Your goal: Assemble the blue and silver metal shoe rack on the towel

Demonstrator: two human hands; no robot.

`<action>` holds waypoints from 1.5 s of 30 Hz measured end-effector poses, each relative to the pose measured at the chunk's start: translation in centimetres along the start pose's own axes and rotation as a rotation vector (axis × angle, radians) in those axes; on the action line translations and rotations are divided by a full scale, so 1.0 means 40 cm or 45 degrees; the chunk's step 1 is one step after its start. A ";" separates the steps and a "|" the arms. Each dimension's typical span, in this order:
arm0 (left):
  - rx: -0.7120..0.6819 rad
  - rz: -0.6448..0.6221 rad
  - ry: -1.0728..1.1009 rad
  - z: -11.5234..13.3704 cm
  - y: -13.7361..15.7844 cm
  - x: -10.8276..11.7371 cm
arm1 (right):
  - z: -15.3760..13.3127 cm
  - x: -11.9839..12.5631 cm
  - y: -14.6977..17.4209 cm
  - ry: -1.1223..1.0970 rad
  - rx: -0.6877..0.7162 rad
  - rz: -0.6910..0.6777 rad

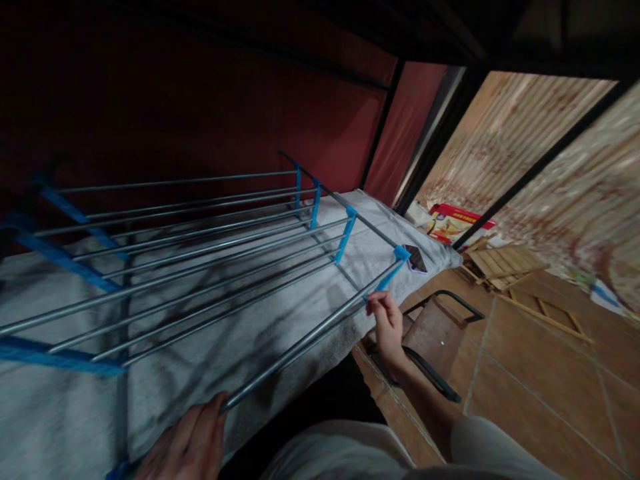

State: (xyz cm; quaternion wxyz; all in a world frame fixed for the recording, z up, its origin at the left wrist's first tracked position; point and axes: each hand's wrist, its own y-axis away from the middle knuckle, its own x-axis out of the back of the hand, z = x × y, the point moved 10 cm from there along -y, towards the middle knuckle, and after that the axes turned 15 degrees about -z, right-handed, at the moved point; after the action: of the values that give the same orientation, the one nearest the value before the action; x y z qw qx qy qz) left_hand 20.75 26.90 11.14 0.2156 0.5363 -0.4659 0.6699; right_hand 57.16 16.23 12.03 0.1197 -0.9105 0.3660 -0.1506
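A drying rack [220, 247] of grey metal rods and blue plastic brackets stretches across a table draped in pale grey cloth [165, 413]. At the bottom of the head view, my left hand [185, 440] lies over the near end of the front rod [295, 350], with its fingers curled round it. My right hand [387, 323] is closed in a pinch at the lower tip of a blue bracket [390, 275] near that rod's far end. The fingertips partly hide the joint there. Just beyond the bracket, a phone [416, 259] rests on the cloth.
A chair [440, 327] with a dark frame stands right of the table on the tiled floor [520, 393]. Farther back are a red and yellow box [455, 223] and wooden pieces [503, 263]. A dark red wall [200, 113] runs behind the rack.
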 end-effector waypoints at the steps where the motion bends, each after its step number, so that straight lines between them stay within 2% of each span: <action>1: 0.038 -0.053 -0.020 0.011 -0.013 0.012 | -0.032 0.007 0.011 0.146 0.097 -0.009; 3: 0.099 -0.080 -0.048 0.036 -0.031 0.044 | -0.100 -0.016 0.035 0.416 0.356 -0.140; 6: 0.195 -0.158 -0.039 0.048 -0.048 0.058 | -0.177 -0.091 0.070 0.707 0.738 -0.362; 9: 0.272 -0.232 0.003 0.037 -0.047 0.056 | -0.208 -0.178 0.073 0.854 0.899 -0.558; 13: 0.325 -0.315 0.052 0.025 -0.043 0.050 | -0.218 -0.270 0.072 1.000 0.947 -0.817; 16: 0.344 -0.352 0.060 0.016 -0.049 0.045 | -0.217 -0.293 0.073 1.093 0.966 -0.904; 24: 0.329 -0.452 0.058 0.003 -0.036 0.027 | -0.195 -0.294 0.064 1.205 0.995 -1.006; 33: 0.286 -0.401 0.042 0.016 -0.012 0.005 | -0.147 -0.294 0.085 1.205 0.997 -1.081; 40: 0.299 -0.435 0.084 0.007 -0.017 -0.005 | -0.128 -0.292 0.084 1.205 0.968 -1.114; 43: 0.305 -0.433 0.068 0.013 -0.019 0.011 | -0.129 -0.286 0.082 1.172 0.947 -1.120; 45: 0.290 -0.386 0.028 0.024 -0.025 0.045 | -0.141 -0.275 0.079 1.140 0.946 -1.106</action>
State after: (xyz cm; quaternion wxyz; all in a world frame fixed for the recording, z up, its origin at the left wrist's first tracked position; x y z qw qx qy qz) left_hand 21.43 26.19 13.18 0.2570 0.6140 -0.2984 0.6840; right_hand 45.56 21.15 14.18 0.1893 -0.7239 -0.0902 -0.6572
